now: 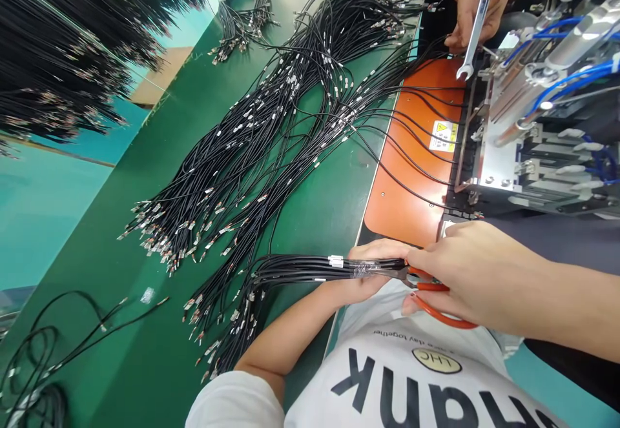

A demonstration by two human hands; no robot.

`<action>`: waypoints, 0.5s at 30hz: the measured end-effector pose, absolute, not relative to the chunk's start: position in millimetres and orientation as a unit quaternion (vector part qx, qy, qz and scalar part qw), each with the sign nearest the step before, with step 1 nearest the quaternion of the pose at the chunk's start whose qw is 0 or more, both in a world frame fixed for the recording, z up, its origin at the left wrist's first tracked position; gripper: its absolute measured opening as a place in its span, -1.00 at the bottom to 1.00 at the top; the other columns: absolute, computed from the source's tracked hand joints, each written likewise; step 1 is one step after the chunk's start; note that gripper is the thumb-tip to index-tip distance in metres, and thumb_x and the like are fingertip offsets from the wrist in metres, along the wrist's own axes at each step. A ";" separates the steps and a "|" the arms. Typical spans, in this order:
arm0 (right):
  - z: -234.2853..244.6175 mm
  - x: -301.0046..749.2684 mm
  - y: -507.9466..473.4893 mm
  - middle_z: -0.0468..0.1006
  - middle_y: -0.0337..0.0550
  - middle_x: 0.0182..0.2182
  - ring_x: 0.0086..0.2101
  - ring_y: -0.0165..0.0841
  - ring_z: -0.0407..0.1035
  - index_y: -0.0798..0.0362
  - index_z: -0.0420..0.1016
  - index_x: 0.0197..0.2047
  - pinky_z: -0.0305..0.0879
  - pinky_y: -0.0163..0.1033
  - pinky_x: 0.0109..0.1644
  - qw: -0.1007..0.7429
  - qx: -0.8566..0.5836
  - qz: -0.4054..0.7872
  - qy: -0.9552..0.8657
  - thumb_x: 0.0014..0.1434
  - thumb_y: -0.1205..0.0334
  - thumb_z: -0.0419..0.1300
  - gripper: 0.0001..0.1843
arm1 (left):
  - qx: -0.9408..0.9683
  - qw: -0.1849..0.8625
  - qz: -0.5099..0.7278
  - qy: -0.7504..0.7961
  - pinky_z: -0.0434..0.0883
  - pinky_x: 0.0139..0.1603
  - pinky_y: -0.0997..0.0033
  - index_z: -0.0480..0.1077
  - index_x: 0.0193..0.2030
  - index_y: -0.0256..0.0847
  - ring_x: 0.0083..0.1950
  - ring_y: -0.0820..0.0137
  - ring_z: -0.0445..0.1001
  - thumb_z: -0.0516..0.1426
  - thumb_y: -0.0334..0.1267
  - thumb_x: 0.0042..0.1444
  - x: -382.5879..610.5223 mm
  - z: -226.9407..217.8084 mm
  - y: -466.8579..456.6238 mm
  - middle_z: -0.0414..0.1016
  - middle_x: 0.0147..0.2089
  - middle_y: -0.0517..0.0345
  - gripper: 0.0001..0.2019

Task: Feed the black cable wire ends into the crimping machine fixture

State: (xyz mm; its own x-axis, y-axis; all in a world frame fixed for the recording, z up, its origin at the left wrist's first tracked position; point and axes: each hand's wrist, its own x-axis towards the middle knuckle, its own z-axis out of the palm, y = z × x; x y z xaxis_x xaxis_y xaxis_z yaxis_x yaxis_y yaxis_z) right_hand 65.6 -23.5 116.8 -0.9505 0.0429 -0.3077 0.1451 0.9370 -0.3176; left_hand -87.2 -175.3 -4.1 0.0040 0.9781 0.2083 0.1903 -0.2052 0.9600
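Observation:
My left hand (363,291) is closed around a bundle of black cables (295,268), held just in front of my shirt. Clear tape wraps the bundle near its right end, and white labels show further left. In my right hand (472,273) is a pair of cutting pliers (440,312) with orange handles. Their metal jaws are at the bundle's right end, close to my left fingers. Whether the jaws touch a cable I cannot tell. The bundle's left part droops onto the green table (121,344).
Large heaps of labelled black cables (261,118) cover the table. Several cables run over an orange plate (407,157) into a machine (533,124). Another person's hand (479,2) holds a wrench (475,34) there. More cables (72,47) hang at upper left.

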 end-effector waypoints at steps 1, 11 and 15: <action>117.5 66.0 -22.3 0.45 -0.24 -0.67 -0.63 -0.30 0.31 -0.03 0.44 -0.44 -0.20 -0.20 -0.48 0.152 0.048 -0.178 0.971 0.22 -0.09 0.22 -0.65 | 0.591 0.392 0.502 0.496 0.41 0.24 0.13 0.44 0.12 -0.15 0.22 0.20 0.46 0.07 -0.08 0.32 -87.1 -4.7 -175.6 0.53 0.14 -0.08 -0.67; 121.5 66.6 -24.0 0.52 -0.18 -0.60 -0.54 -0.25 0.36 -0.01 0.47 -0.40 -0.14 -0.18 -0.42 0.143 0.042 -0.199 0.969 0.20 -0.06 0.24 -0.69 | 0.593 0.376 0.523 0.484 0.50 0.12 0.25 0.46 0.02 -0.20 0.16 0.23 0.52 0.09 -0.16 0.31 -81.8 -3.1 -172.6 0.55 0.11 -0.08 -0.75; 114.3 67.6 -25.4 0.54 -0.22 -0.58 -0.55 -0.27 0.36 -0.01 0.43 -0.40 -0.13 -0.21 -0.43 0.131 0.036 -0.209 0.968 0.20 -0.08 0.23 -0.67 | 0.593 0.378 0.513 0.491 0.53 0.08 0.25 0.46 0.01 -0.23 0.14 0.20 0.54 0.10 -0.15 0.30 -78.4 -6.6 -174.7 0.56 0.09 -0.10 -0.74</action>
State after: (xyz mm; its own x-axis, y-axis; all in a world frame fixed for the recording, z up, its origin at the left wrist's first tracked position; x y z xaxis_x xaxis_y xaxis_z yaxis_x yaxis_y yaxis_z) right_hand 67.6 -25.4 114.3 -0.9630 0.0143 -0.2691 0.1239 0.9102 -0.3953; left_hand -78.4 -174.7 -6.6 -0.0095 0.9715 0.2370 0.1950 -0.2307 0.9533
